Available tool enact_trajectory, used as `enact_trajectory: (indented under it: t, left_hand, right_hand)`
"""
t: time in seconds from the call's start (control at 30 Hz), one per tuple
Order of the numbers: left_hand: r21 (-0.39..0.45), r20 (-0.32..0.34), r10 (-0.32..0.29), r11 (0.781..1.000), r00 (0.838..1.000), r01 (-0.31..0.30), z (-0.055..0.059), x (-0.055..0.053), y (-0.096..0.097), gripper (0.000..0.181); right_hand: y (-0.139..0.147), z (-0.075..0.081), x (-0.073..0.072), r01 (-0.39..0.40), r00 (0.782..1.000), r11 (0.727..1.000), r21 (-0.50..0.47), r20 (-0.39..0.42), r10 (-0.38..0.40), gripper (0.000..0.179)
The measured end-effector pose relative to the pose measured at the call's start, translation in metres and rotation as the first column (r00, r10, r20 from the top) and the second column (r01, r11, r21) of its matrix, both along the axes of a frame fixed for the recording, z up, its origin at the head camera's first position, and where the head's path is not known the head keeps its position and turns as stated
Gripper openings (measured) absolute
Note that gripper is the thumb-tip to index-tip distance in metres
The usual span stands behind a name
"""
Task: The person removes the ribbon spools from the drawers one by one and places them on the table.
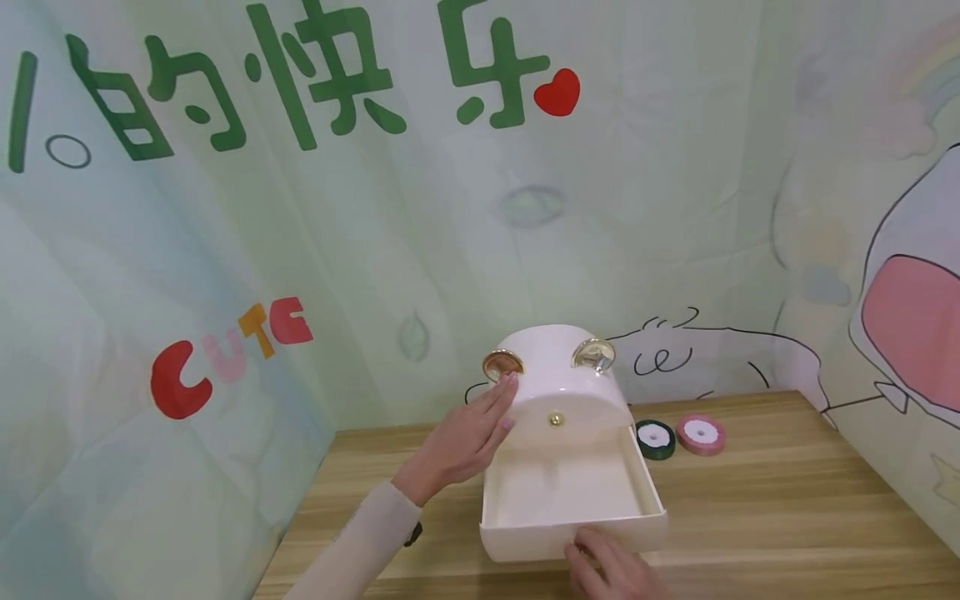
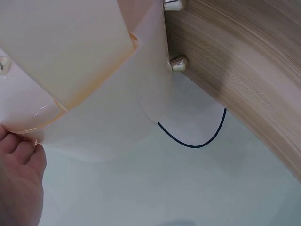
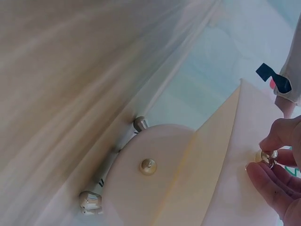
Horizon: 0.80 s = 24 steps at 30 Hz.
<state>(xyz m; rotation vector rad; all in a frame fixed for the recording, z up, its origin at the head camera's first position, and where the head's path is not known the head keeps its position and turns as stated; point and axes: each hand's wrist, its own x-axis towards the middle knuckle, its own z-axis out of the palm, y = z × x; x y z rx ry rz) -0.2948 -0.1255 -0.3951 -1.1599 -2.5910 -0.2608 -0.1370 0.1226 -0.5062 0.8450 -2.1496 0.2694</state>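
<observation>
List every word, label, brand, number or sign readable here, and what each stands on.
"的快乐": green characters on the wall cloth; a lone green stroke left of them is too little to read.
"CUTE": coloured letters on the same cloth.
Green ribbon roll, pink ribbon roll: nothing legible.
White box, drawer: no readable text.

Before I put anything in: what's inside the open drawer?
The open drawer shows only bare floor and side walls; any part farther back, inside the white case, is covered.
</observation>
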Motion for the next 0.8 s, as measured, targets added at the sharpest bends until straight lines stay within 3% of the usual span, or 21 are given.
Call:
enact_trajectory:
  t: [0.03, 0.13, 0.23, 0.37, 0.57, 0.67, 0.8]
  left_hand:
    - [0.001, 0.0, -0.001, 1.0, 1.0, 0.001, 0.0, 0.0, 0.0, 0.06]
    - [0.003, 0.004, -0.003, 1.0, 1.0, 0.003, 0.001, 0.0, 0.001, 0.06]
    - [0.005, 0.007, -0.006, 1.0, 1.0, 0.006, 0.001, 0.0, 0.001, 0.06]
    - [0.002, 0.016, -0.009, 1.0, 1.0, 0.009, 0.0, 0.0, 0.002, 0.061]
    - [0.015, -0.002, -0.015, 1.0, 1.0, 0.015, 0.0, 0.001, 0.001, 0.061]
    - [0.021, -0.02, -0.026, 0.999, 0.999, 0.027, 0.0, 0.001, 0.001, 0.06]
    - [0.012, -0.027, -0.024, 1.0, 0.999, 0.025, 0.0, 0.001, 0.001, 0.06]
  right_hand:
    - [0.0, 0.001, 0.0, -0.008, 1.0, 1.0, -0.014, 0.024, 0.008, 0.02]
    - [-0.001, 0.004, -0.005, -0.028, 0.998, 0.998, -0.047, 0.056, 0.031, 0.038]
    - [-0.002, 0.005, -0.014, -0.053, 0.999, 0.996, -0.066, 0.008, 0.054, 0.016]
    - [-0.002, 0.006, -0.028, -0.067, 0.994, 0.996, -0.063, -0.09, 0.061, 0.055]
    - [-0.004, 0.005, -0.044, -0.034, 0.999, 0.998, -0.061, -0.035, 0.032, 0.064]
    - [-0.006, 0.007, -0.052, -0.029, 0.999, 0.998, -0.061, -0.015, 0.028, 0.06]
    - [-0.009, 0.01, -0.059, -0.009, 1.0, 0.999, -0.045, 0.023, 0.01, 0.015]
